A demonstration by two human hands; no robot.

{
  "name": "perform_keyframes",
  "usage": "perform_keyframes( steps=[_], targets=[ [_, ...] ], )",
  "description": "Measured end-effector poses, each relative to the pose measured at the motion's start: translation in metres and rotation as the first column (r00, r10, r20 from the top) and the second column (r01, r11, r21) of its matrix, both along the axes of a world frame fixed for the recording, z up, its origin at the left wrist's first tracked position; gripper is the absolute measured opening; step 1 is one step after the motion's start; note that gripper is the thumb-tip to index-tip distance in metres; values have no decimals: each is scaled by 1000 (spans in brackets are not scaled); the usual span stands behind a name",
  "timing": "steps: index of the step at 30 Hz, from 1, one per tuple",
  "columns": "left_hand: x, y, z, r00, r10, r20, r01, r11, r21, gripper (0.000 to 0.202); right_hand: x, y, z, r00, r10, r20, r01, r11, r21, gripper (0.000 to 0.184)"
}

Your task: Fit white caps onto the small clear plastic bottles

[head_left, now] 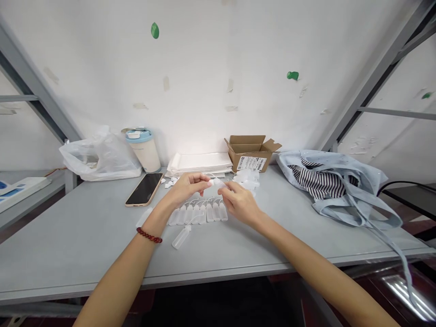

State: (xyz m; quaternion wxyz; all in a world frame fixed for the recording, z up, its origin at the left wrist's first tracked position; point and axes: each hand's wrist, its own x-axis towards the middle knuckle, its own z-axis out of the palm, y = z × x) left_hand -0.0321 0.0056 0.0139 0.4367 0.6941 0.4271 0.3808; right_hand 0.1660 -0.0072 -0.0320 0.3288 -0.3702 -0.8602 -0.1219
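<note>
Translucent white plastic squeeze bottle (217, 183) held clear above grey tabletop (85, 236), long axis level, running left to right. Pinched at one end by left hand (186, 186) fingertips, at other end by right hand (240, 203). Row of matching small bottles (200, 212) lying directly beneath.

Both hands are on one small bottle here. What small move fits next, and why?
Probably lay the small bottle, pinched between the left hand and right hand, at the end of the row of bottles lying side by side below.
</note>
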Motion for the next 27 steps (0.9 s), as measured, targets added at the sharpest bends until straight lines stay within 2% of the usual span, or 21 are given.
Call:
perform_keyframes(
  steps=[6, 11, 13, 17, 22, 25, 27],
  targets=[
    [1, -2, 1, 989, 74, -127, -67, 996, 65, 31, 5, 5, 0, 999, -26, 23, 25, 998, 54, 28],
    [4, -2, 0, 988, 55, -145, -47, 997, 54, 30, 8, 7, 2, 996, -33, 80, 25, 994, 106, 29],
    [4, 0, -2, 993, 39, -108, -39, 999, 5, 28, 9, 8, 3, 994, -24, 103, 11, 991, 133, 30],
    [4, 2, -4, 997, -23, 73, 32, 991, -129, 25, 9, 7, 5, 997, 44, 70, -54, 988, 145, 30],
    [2, 2, -5, 985, -85, 151, 111, 979, -170, 24, 7, 6, 7, 973, 160, -168, -160, 987, 13, 13],
    [2, 1, -5, 985, -94, 145, 112, 986, -125, 23, 8, 4, 9, 940, 141, -312, -196, 968, -155, 18],
    [3, 1, -6, 987, -97, 126, 108, 991, -83, 24, 8, 3, 12, 906, 105, -410, -242, 923, -300, 19]
  ],
)
